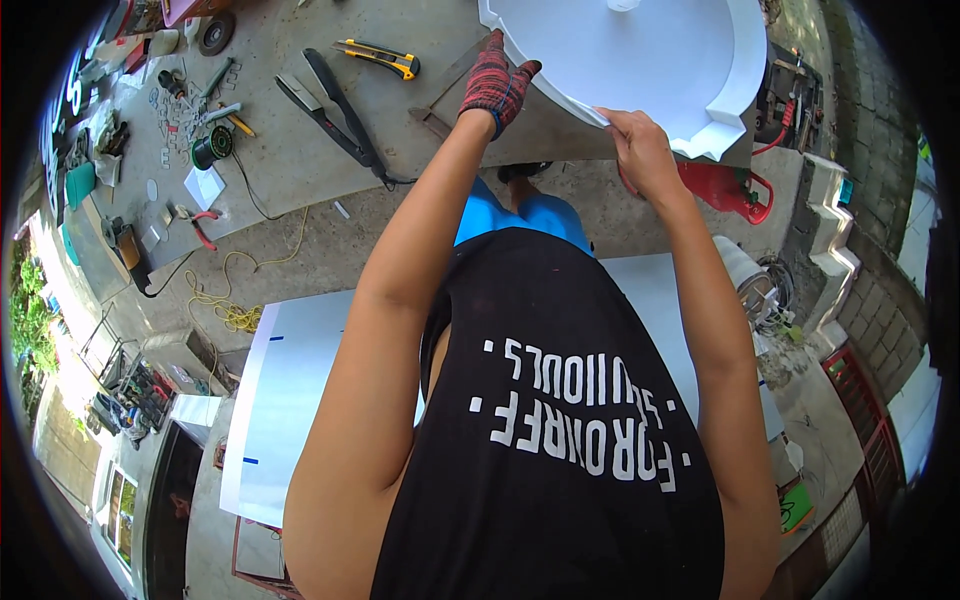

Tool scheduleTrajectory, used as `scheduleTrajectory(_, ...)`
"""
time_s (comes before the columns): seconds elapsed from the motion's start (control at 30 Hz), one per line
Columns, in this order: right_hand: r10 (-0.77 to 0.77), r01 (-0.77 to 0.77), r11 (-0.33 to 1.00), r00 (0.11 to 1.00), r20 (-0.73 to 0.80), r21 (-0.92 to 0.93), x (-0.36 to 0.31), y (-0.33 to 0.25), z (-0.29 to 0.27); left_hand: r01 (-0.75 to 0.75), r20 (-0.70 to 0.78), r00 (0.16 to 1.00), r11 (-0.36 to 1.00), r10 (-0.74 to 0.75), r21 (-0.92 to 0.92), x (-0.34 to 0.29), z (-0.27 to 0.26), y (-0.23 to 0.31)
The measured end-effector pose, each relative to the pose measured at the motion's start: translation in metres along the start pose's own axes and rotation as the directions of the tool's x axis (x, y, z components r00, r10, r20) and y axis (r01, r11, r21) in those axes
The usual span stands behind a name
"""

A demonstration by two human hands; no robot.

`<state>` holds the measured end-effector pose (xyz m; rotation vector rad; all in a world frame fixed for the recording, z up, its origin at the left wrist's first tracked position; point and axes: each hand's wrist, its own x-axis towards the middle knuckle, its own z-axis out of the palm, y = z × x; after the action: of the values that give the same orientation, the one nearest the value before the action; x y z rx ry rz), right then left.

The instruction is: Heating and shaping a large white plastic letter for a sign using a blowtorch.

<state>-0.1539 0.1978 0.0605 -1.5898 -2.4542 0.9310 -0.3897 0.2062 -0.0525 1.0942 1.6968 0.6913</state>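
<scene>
A large white round piece [640, 60] with a thin raised rim lies on the far right of the grey worktable. Its rim is bent into angular folds at the near right. My left hand [497, 88], in a red and black knit glove, lies along the outer left side of the rim, fingers stretched and thumb apart. My bare right hand [643, 150] is closed on the near edge of the rim, fingertips pinching the white strip. A white cylindrical thing [622, 4] stands inside the piece, cut off by the top edge.
Left of my gloved hand lie a black hair straightener [335, 120] and a yellow utility knife [380, 57]. Further left are a wire spool [211, 148], red-handled pliers [198, 225] and small metal letters. A red tank [725, 190] stands right of the table. Behind me lies a white sheet [290, 400].
</scene>
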Motion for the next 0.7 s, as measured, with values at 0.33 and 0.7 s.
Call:
scheduleTrajectory(0.33,-0.014,0.014,0.999,1.0,-0.012,0.044,-0.007,0.009,-0.006,0.027,0.035,0.999,0.998,-0.025,-0.048,0.006,0.0,0.003)
scheduleTrajectory(0.7,-0.02,0.027,0.996,0.996,-0.083,0.084,-0.002,0.001,0.014,0.082,0.108,0.992,0.987,-0.068,-0.136,-0.001,-0.01,0.012)
